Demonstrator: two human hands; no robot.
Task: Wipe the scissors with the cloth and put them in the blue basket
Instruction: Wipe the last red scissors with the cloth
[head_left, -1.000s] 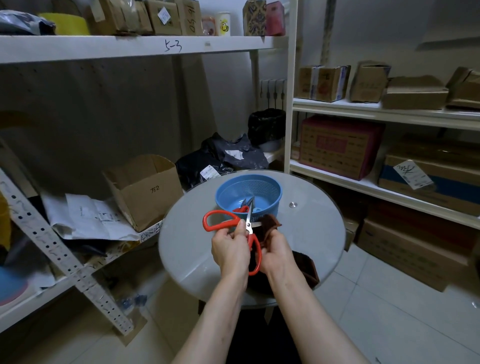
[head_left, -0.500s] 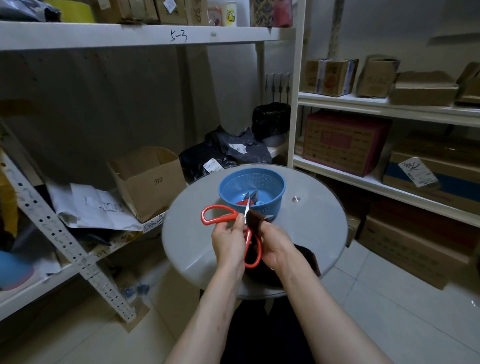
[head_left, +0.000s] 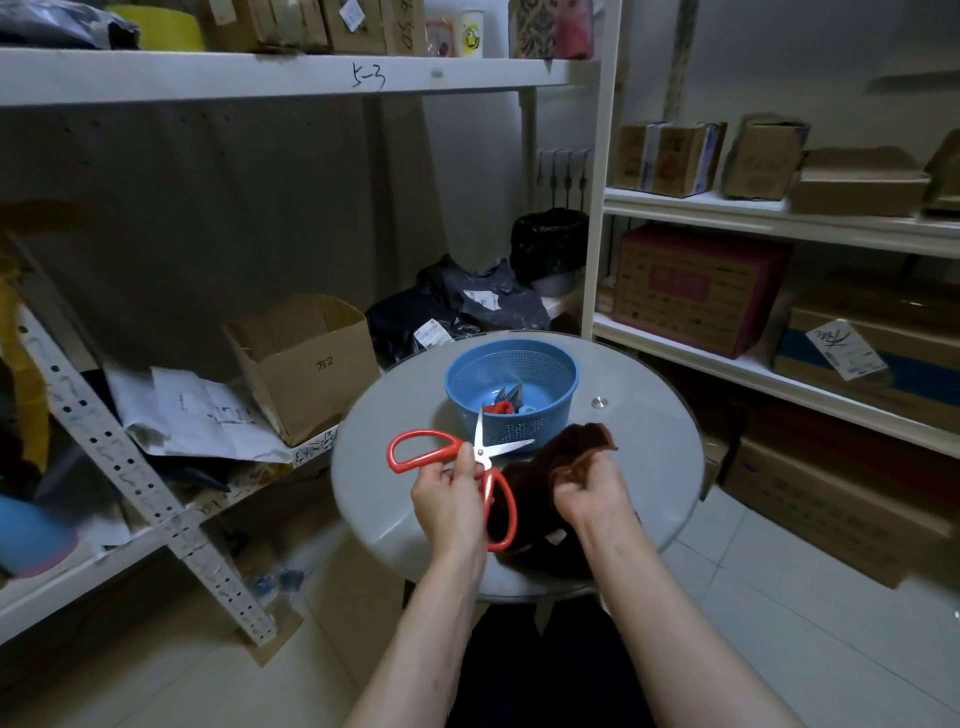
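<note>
Open red scissors (head_left: 480, 457) are pinched by the left hand (head_left: 451, 493), cloth (head_left: 550, 467) gripped by the right hand (head_left: 592, 491); other scissors are already piled in the blue basket (head_left: 550, 364).

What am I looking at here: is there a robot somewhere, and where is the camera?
No robot: these are a person's two bare hands, filmed by one wide-angle camera worn on the head, looking forward and down. The left hand holds red-handled scissors near the pivot, blades spread open. The right hand grips a dark brown cloth, apart from the blades. Both are above a round grey table, where a blue basket stands with a few items inside, one red-handled. Around it stand shelves of cardboard boxes.
</note>
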